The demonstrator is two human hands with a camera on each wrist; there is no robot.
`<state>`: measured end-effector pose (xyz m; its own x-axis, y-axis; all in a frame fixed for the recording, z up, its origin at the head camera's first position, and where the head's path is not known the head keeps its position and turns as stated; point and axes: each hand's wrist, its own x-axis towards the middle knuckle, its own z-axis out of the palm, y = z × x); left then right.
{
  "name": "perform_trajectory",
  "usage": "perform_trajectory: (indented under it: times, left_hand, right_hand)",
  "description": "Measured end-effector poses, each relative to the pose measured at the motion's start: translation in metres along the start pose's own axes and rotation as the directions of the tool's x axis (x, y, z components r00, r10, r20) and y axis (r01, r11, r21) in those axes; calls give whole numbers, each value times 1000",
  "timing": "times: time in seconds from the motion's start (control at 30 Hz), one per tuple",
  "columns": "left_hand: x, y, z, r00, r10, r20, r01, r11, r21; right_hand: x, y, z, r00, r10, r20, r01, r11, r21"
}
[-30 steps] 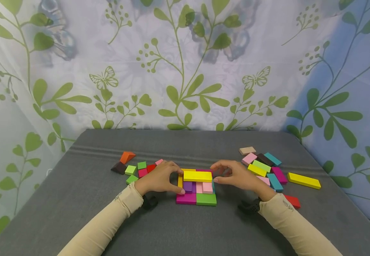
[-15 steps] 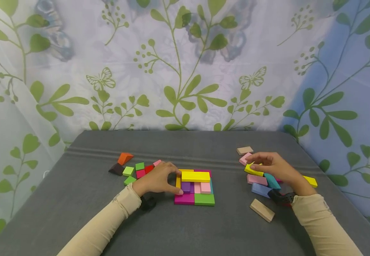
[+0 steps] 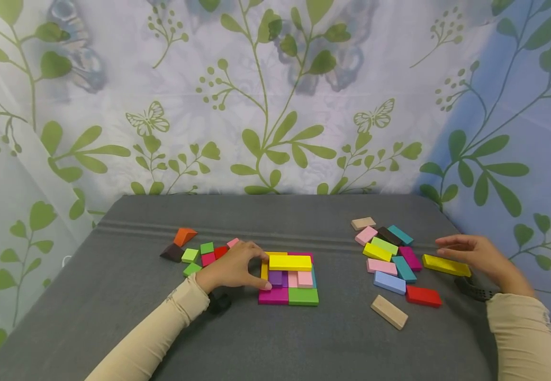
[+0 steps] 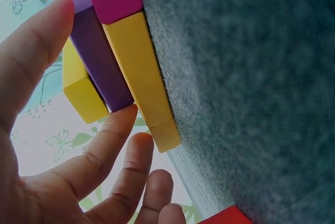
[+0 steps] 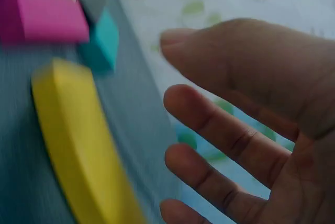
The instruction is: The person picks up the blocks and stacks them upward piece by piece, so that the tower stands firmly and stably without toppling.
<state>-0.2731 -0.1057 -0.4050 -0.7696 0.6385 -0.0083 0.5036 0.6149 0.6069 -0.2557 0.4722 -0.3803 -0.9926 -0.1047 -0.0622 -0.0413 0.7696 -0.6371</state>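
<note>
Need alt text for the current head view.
A person's left hand pinches a purple block in a multicolored block stack on a gray table; the right hand hovers by a long yellow block. Loose blocks lie to either side; leaf-patterned cloth hangs behind.

No text, label, brand, number or sign can be read anywhere.

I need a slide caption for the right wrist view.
Right hand near a long yellow block, with a magenta block and a teal block beyond.
</note>
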Motion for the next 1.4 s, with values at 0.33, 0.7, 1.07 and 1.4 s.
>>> perform_trajectory:
  times: [0.33,0.7,1.07,1.4]
  left_hand:
    - [1,-2,1,1000,-14,4,14,1000,-9]
    - [1,0,1,1000,-28,4,28,1000,-6]
    - [2,-1,3,999,-33,3,33,999,0]
    - [1,-1,3,999,-31,13,31,999,-23]
  right_hand:
    - [-10,45,-10,992,106,61,-100,989,-105]
    - [-9,31,-10,998,65,-4,-65,989,-134]
    - [9,-20,12,997,-82,-1,81,992,-91]
    - [18,-54,31,939,-343,-24,342,939,-41]
